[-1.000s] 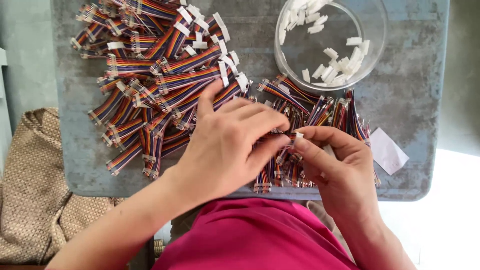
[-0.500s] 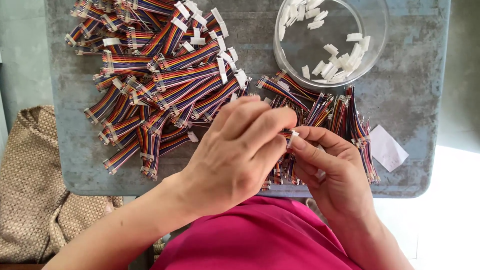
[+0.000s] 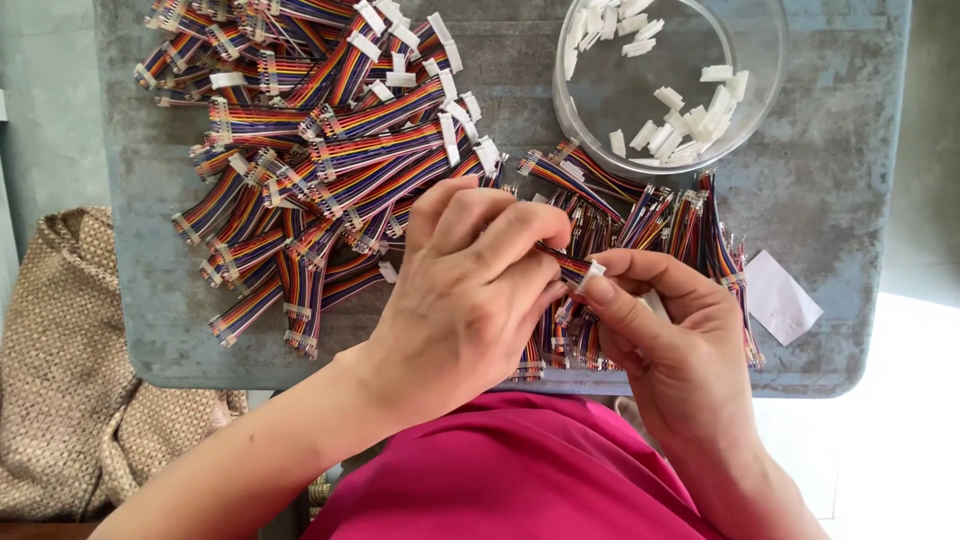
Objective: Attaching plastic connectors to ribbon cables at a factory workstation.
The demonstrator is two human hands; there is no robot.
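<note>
- Hands are seen from above, meeting over the near middle of a grey tabletop.
- A short rainbow ribbon cable is pinched in the curled fingers of the left hand, which is closed narrowly around it.
- A small white plastic connector at the cable's end is gripped between thumb and fingertips of the right hand, also closed tightly; the two hands are touching at this point.
- A row of unfinished cable pieces with bare ends is spread just beyond and beneath the hands, reaching close to the table's near edge.
- A large loose pile of finished cables with white connectors is heaped on the left half, running nearly to the left and far edges.
- A clear round bowl is set at the far right, holding loose white connectors; its near rim is touched by the spread cable pieces.
- A white slip of paper is laid near the right edge, just beside the cable pieces.
- Bare tabletop is left mainly at the right side and in a strip along the near left edge.
- A woven tan bag is seen off the table, low at left, and a pink garment fills the bottom centre.
</note>
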